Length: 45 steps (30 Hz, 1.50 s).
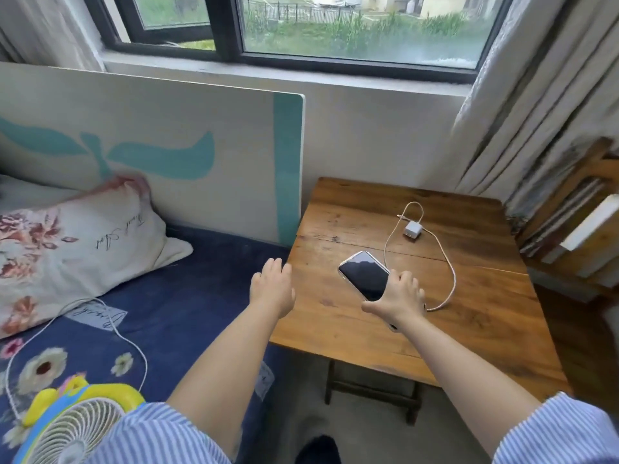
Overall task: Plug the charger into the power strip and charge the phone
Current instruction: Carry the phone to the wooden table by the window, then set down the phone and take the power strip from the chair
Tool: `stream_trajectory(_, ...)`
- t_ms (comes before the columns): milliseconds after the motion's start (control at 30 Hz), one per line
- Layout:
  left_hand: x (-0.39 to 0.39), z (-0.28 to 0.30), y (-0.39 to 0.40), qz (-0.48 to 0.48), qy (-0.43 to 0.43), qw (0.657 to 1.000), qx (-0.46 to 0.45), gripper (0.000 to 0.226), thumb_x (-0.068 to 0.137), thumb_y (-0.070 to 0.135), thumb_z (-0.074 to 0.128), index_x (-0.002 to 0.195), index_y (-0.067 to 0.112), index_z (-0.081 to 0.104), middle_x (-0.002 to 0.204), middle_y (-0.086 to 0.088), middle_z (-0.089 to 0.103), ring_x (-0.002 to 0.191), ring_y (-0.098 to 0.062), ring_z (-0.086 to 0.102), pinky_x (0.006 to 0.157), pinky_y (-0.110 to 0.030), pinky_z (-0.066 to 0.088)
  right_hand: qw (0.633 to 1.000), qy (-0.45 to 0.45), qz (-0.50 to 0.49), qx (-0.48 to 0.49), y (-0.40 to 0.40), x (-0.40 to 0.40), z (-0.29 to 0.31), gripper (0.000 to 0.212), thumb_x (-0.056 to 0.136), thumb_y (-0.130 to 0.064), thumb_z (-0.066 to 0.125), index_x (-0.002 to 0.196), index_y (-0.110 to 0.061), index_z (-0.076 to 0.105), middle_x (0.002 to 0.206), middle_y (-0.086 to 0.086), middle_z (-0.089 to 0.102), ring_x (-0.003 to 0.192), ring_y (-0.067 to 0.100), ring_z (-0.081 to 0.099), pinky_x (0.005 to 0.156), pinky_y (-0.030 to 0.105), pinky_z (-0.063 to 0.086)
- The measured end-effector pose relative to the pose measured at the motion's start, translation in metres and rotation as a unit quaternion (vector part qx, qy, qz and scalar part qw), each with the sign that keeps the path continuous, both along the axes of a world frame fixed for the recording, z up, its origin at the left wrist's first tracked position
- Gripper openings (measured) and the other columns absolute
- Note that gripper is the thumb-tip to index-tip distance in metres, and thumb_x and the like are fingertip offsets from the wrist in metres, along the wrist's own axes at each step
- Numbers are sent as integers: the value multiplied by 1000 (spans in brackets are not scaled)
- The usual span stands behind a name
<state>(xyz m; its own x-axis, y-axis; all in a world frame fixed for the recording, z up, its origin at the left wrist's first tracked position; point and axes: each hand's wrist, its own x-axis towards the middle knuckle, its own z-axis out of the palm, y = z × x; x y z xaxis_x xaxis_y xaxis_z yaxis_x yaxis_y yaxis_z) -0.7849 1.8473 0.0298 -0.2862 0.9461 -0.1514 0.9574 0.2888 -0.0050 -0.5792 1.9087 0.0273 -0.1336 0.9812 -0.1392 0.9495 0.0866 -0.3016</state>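
Observation:
A dark-screened phone [363,275] lies on the small wooden table [469,296], and my right hand [400,299] grips its near end, fingers wrapped over the edge. Behind it sits a white charger plug [412,229] with its white cable [450,279] looping across the tabletop to a spot beside my right hand. The cable's free connector [400,216] rests left of the plug. My left hand [273,288] hovers with fingers apart over the table's left edge, holding nothing. No power strip is in view.
A bed with a navy floral sheet [187,296] and a flowered pillow [67,249] is on the left, next to a white and teal headboard [201,145]. A small fan [73,426] with a white cord sits on the bed. Curtains and a wooden shelf [576,212] flank the table.

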Motion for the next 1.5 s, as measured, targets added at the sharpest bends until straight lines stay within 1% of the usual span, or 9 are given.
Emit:
stream_trajectory(200, -41, -74, 75, -42, -24, 998, -47, 47, 94, 27, 38, 137, 9, 28, 152, -10, 23, 141, -23, 16, 106, -37, 32, 998, 4, 8, -65, 70, -56, -63, 73, 61, -44, 68, 121, -18, 38, 115, 12, 43, 110, 30, 38, 92, 37, 35)
stream_trajectory(300, -47, -113, 90, -28, -54, 996, -63, 45, 94, 27, 39, 135, 8, 31, 149, -10, 27, 140, -24, 18, 107, -37, 30, 996, 4, 10, -91, 89, -77, -95, 68, 62, -43, 68, 120, -20, 40, 116, 13, 42, 110, 31, 38, 92, 39, 35)
stream_trajectory(433, -46, -159, 98, 8, -108, 990, -95, 56, 95, 28, 37, 143, 7, 18, 156, -12, 13, 144, -25, 7, 116, -38, 18, 994, 0, 31, -108, 109, -100, -134, 67, 62, -42, 68, 120, -22, 43, 117, 15, 41, 110, 33, 36, 95, 41, 32)
stream_trajectory(800, -40, -230, 92, 16, -135, 990, -40, 59, 97, 35, 28, 146, 10, 7, 157, -10, 0, 145, -21, -4, 118, -34, 0, 995, 30, 90, -36, 153, -139, -200, 61, 75, -36, 61, 131, -28, 38, 132, 22, 36, 122, 37, 30, 103, 46, 25)
stream_trajectory(933, -38, -227, 92, 17, -132, 990, -54, 59, 97, 34, 28, 146, 9, 6, 157, -11, -1, 145, -22, -4, 118, -35, 1, 993, 13, 107, -45, 150, -139, -202, 60, 81, -39, 54, 135, -28, 31, 139, 21, 28, 130, 35, 21, 106, 46, 21)
stream_trajectory(1033, -36, -209, 95, 13, -128, 986, -102, 60, 97, 34, 30, 146, 8, 6, 157, -12, 0, 145, -24, -2, 119, -36, 5, 987, -18, 124, -97, 148, -128, -188, 63, 86, -48, 46, 139, -29, 18, 151, 18, 13, 139, 33, 7, 112, 49, 14)
stream_trajectory(1100, -35, -196, 98, -3, -106, 985, -137, 61, 97, 34, 32, 145, 7, 6, 157, -12, 0, 145, -24, -1, 118, -37, 8, 984, -16, 128, -120, 148, -118, -176, 61, 88, -44, 45, 139, -26, 18, 152, 17, 10, 141, 32, 2, 113, 51, 10)
stream_trajectory(1233, -16, -139, 122, -58, -72, 985, -146, 58, 97, 30, 33, 145, 7, 9, 157, -11, 5, 145, -24, 1, 118, -38, 13, 988, -40, 99, -108, 152, -80, -121, 52, 88, -35, 46, 134, -18, 31, 151, 15, 17, 141, 32, -1, 114, 52, 6)
stream_trajectory(1500, 73, -30, 209, -213, -15, 976, -40, 45, 93, 17, 40, 135, 3, 32, 152, -15, 23, 142, -27, 13, 113, -41, 24, 1000, -16, 9, -21, 159, 34, -19, 43, 88, -27, 47, 127, -10, 42, 145, 13, 33, 139, 31, 11, 115, 48, 7)
